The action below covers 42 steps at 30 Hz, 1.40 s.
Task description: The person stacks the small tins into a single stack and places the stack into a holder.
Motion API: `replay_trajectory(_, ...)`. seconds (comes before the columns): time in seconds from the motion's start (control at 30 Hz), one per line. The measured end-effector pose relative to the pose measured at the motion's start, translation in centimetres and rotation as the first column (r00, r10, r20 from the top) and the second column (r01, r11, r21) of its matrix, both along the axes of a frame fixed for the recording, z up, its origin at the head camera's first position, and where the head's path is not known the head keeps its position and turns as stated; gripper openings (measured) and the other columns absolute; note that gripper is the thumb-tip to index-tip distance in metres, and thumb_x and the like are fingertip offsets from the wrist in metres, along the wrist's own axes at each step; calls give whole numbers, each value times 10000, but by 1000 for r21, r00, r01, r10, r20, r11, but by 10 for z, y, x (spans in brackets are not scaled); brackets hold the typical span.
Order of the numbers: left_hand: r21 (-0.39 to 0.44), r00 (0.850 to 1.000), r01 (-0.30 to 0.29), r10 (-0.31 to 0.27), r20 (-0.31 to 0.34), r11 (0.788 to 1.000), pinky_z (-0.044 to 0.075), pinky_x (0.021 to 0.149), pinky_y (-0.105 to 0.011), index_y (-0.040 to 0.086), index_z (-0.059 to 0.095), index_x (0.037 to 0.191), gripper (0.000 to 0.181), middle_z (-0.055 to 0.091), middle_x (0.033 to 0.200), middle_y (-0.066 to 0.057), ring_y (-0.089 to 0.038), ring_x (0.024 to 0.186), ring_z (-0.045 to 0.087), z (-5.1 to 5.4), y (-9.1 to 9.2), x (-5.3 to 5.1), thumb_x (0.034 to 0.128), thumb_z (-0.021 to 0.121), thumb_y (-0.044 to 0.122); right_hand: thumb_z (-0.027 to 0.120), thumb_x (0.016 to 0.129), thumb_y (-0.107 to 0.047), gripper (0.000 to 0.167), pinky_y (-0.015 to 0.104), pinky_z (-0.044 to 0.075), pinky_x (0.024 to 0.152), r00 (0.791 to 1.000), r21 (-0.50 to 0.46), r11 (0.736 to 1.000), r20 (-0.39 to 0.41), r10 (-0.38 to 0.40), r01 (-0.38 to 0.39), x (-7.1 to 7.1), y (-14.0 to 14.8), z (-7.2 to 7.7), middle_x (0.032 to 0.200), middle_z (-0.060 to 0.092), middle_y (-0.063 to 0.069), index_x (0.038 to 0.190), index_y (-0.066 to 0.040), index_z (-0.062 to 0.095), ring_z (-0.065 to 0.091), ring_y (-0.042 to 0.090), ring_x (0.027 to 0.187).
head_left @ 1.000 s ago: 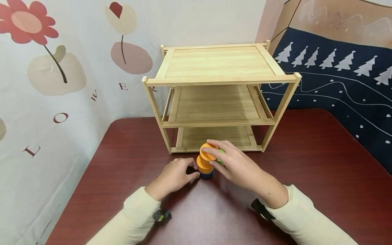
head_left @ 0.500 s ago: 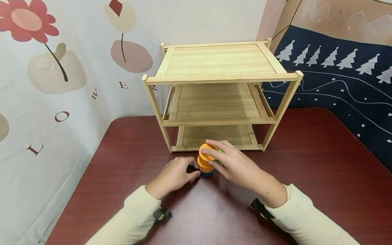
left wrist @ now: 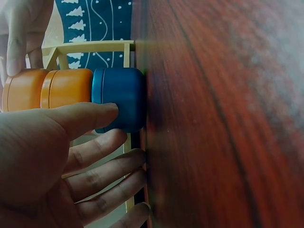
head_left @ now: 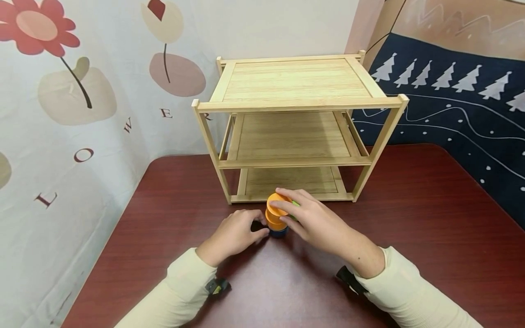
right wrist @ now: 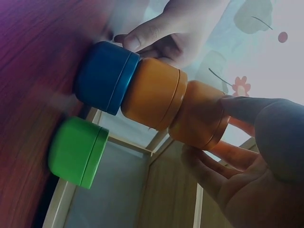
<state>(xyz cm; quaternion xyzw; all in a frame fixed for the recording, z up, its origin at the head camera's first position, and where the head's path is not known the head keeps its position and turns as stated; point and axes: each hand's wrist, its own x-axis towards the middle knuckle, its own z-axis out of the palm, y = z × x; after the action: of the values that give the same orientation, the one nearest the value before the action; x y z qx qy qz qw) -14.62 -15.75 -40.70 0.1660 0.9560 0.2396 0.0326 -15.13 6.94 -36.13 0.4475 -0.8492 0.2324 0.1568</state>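
Three small round lidded tins stand in a stack. A blue tin (left wrist: 124, 90) is on the table, a middle orange tin (left wrist: 71, 88) sits on it, and a top orange tin (right wrist: 197, 114) caps the stack. With fingers and thumb, my right hand (head_left: 313, 216) grips the top tin near its lid. My left hand (head_left: 234, 233) holds the blue tin between thumb and forefinger, low by the table; its other fingers spread loosely. A green tin (right wrist: 76, 149) stands apart on the table beside the blue one, mostly hidden behind my right hand in the head view.
Just behind the stack rises a three-tier light wooden rack (head_left: 295, 109), its bottom rail close to the tins. The dark red table (head_left: 172, 196) extends to both sides. Printed cloths hang behind and to the left and right.
The top orange tin has shifted slightly left over the middle one, and the two line up more closely. Both hands hold nearly the same places.
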Motion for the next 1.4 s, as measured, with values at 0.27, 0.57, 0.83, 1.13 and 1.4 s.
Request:
replay_trajectory(0.27, 1, 1000, 3, -3, -13, 1000, 554, 829, -424, 198, 708, 966, 150, 738, 983, 53, -168, 982, 697, -1, 0, -1, 877, 774, 300, 678, 956, -140, 379, 404, 544, 943, 1000, 6, 1000, 17, 6, -6, 0, 0, -1, 1439, 557, 144, 1331, -158, 629, 586, 284, 1231)
replay_trajectory(0.57, 1, 1000, 1, -1, -7, 1000, 555, 829, -422, 193, 710, 976, 157, 740, 991, 55, -168, 982, 699, -1, 0, -1, 878, 773, 299, 683, 953, -140, 389, 397, 542, 940, 1000, 3, 1000, 20, 7, -7, 0, -1, -2, 1443, 555, 140, 1337, -161, 628, 588, 276, 1221)
replay_trajectory(0.83, -5, 1000, 2, -2, -9, 1000, 552, 838, -429, 197, 710, 982, 161, 738, 988, 49, -183, 990, 698, -1, 1, -1, 881, 770, 308, 675, 960, -149, 385, 393, 545, 936, 1000, 16, 1000, 29, -1, 0, -1, -1, -2, 1452, 548, 132, 1342, -163, 625, 578, 274, 1237)
replay_trajectory(1.13, -6, 1000, 6, -6, -9, 1000, 551, 835, -427, 191, 711, 983, 164, 737, 977, 53, -174, 974, 696, -1, 0, -1, 883, 768, 308, 696, 949, -185, 432, 420, 527, 983, 999, 39, 999, 45, -27, 25, -1, -1, -1, 1458, 540, 127, 1370, -171, 600, 561, 280, 1277)
replay_trajectory(1.4, -5, 1000, 0, 0, 1, 1000, 553, 826, -433, 192, 712, 985, 169, 704, 864, 97, -150, 916, 689, -1, 0, 0, 880, 771, 312, 670, 969, -247, 421, 437, 480, 1060, 996, 55, 997, 65, -65, 61, -1, 5, 6, 1490, 506, 85, 1378, -175, 602, 519, 263, 1338)
